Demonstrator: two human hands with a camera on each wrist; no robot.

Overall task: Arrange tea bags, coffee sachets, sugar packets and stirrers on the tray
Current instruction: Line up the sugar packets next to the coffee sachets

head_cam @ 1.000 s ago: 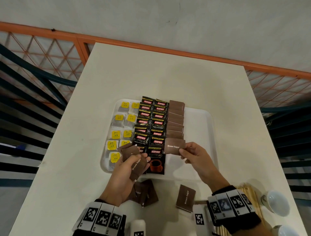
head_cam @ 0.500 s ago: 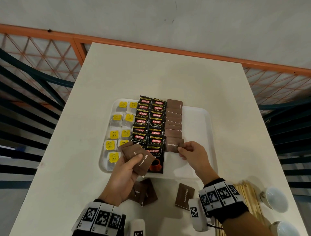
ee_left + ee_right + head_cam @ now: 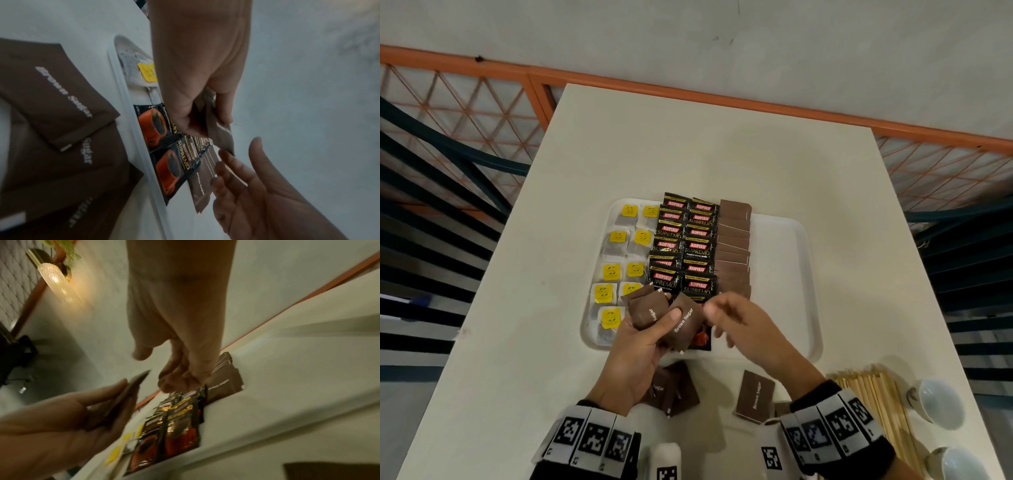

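A white tray [image 3: 784, 274] holds yellow-tagged tea bags [image 3: 613, 270] on the left, black coffee sachets [image 3: 688, 246] in the middle and a column of brown sugar packets [image 3: 734, 246] beside them. Over the tray's near edge my left hand [image 3: 664, 325] grips a fan of brown sugar packets [image 3: 685, 325], thumb on top. My right hand [image 3: 717, 315] is empty, its thumb and fingers apart, right next to the edge of that fan. In the left wrist view the right hand [image 3: 236, 162] hovers just below the corner of the held packet [image 3: 222, 138].
Loose sugar packets lie on the table near me, a small pile [image 3: 674, 390] and a single one [image 3: 755, 397]. Wooden stirrers [image 3: 873, 394] lie at the near right, beside two white cups [image 3: 936, 402]. The tray's right third is bare. An orange railing runs behind the table.
My right hand laid its sugar packet on the near end of the column, let go and moved left to the packets in my left hand, which has fanned them out.
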